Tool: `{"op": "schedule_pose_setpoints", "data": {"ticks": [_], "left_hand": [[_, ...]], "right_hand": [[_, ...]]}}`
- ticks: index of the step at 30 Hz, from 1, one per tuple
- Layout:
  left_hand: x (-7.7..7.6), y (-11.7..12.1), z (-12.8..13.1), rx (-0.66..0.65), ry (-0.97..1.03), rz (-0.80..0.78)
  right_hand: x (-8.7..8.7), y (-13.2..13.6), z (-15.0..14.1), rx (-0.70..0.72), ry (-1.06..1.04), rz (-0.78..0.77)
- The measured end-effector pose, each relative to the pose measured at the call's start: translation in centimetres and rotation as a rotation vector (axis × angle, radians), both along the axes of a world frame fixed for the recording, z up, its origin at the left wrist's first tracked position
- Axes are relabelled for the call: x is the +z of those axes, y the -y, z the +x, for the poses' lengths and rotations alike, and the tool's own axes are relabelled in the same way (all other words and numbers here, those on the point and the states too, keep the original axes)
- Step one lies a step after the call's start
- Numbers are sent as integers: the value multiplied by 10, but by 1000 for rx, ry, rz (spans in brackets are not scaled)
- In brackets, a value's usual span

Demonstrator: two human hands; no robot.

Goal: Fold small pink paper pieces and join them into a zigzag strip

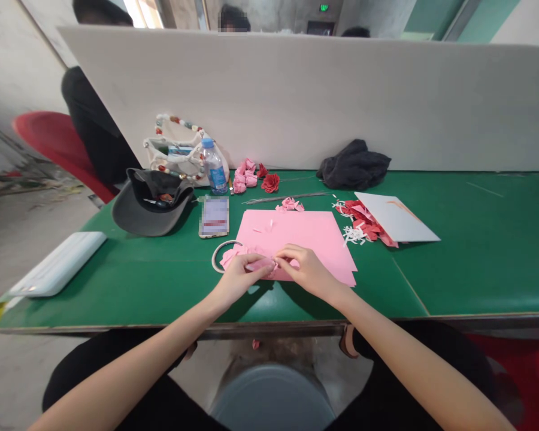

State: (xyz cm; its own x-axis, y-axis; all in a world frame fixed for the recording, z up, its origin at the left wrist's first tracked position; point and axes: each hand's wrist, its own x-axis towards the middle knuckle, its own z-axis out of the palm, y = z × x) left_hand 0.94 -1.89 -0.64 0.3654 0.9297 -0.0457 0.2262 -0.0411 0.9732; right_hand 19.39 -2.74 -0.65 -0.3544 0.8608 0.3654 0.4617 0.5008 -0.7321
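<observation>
Over the flat pink paper sheets (314,239), the left hand (241,272) pinches a small pink paper piece (259,264) while the right hand's (303,268) fingertips close at its edge, probably for fine control. Left beyond the sheets, an upturned dark-grey fabric cap (139,222) cradles small items (164,198); farther back, a cream beaded-handle bag (178,160) holds something blue (182,151)

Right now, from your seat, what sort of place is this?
Probably a craft workroom, though I can't be sure. Pink paper sheets lie on a long green table, red flower shapes sit behind them, and a pale partition stands along the back.
</observation>
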Motion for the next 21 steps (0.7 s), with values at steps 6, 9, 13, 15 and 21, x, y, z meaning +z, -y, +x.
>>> {"op": "schedule_pose_setpoints", "data": {"ticks": [6,9,13,15,21], "left_hand": [[4,1,0,-9,-29,-10],[4,1,0,0,-43,6],[3,2,0,-3,-54,25],[3,2,0,-3,-59,22],[2,1,0,-14,-37,0]], "right_hand": [[1,0,1,-1,-28,-38],[0,0,1,-5,-10,-29],[-2,0,1,4,4,-9],[-2,0,2,17,18,14],[0,0,2,42,7,-13]]}}
